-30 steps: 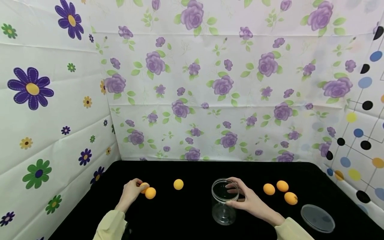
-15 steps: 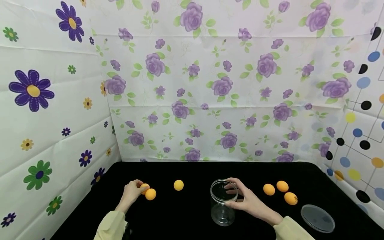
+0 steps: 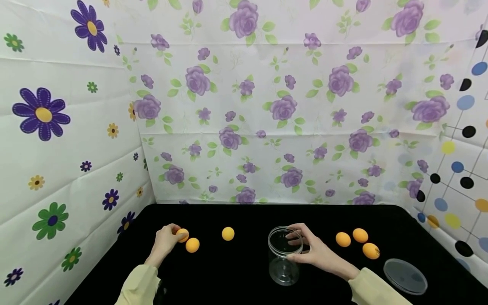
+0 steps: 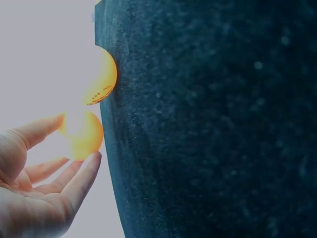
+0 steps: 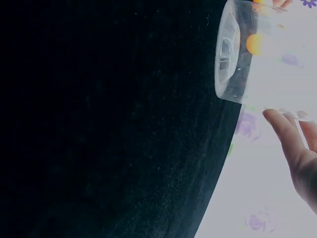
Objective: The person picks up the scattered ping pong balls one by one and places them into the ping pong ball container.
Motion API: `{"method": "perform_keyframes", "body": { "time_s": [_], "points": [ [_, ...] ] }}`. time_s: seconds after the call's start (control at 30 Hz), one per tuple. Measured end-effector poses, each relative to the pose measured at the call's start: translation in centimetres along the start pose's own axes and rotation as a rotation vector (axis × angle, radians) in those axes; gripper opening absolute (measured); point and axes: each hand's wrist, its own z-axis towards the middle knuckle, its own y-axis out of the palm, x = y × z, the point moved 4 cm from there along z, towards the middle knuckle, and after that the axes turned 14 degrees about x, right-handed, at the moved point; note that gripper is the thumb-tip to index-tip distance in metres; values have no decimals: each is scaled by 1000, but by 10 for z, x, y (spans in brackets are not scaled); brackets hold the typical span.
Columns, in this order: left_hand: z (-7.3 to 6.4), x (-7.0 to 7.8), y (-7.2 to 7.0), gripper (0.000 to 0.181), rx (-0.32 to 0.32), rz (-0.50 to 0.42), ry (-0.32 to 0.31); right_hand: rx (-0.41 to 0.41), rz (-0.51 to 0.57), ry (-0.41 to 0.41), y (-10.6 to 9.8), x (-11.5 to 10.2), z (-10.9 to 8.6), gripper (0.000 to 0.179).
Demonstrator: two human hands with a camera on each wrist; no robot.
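Pinching orange ball (image 3: 183,235), left hand (image 3: 163,243), lower left of frame; right hand (image 3: 314,250), fingers curved round clear jar (image 3: 281,264), lower centre, full contact hard to confirm through glare; second ball (image 3: 192,245) beside first

At the clear jar (image 5: 270,69) was the right grip (image 5: 297,153); an orange ball (image 5: 255,44) showed through the jar, dark tabletop (image 5: 109,124) beneath it, floral sheeting (image 5: 267,183) behind.

A jar (image 3: 284,271) stands on the table (image 3: 228,275), between three left balls (image 3: 192,245) and three right balls (image 3: 343,239). A lid (image 3: 405,276) lies rightmost.
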Motion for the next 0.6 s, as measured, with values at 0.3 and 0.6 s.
{"method": "perform_keyframes", "body": {
  "time_s": [0.3, 0.6],
  "points": [
    [2, 7, -4, 29, 8, -17, 9, -11, 23, -4, 1, -12, 1, 59],
    [2, 15, -11, 28, 31, -22, 17, -46, 72, 2, 0, -13, 0, 59]
  ]
}}
